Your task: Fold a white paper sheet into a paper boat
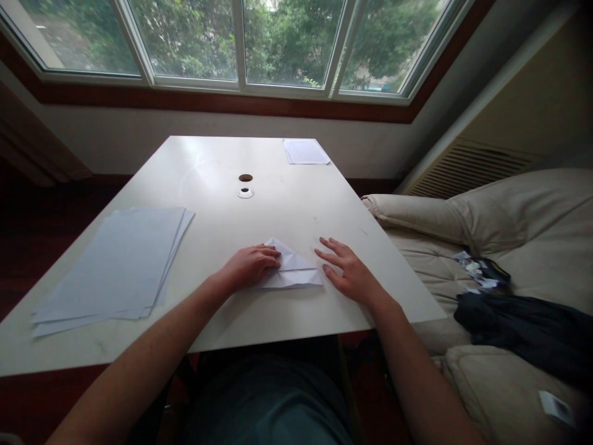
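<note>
A white sheet of paper [296, 264], folded into a roughly triangular shape with creases and a flat band along its lower part, lies near the front of the white table. My left hand [252, 264] covers its left side, the fingers bent together and holding it against the tabletop. What the left fingertips grip underneath is partly hidden. Just off the paper's right corner, my right hand [348, 271] hovers or rests with fingers spread, apart from the paper and holding nothing.
A loose stack of white sheets [115, 262] lies on the table's left side. Another small paper stack [306, 151] sits at the far right corner. Two round holes [245, 185] are cut in the tabletop. Right of the table stands a beige sofa [417, 247] with dark clothing [523, 327].
</note>
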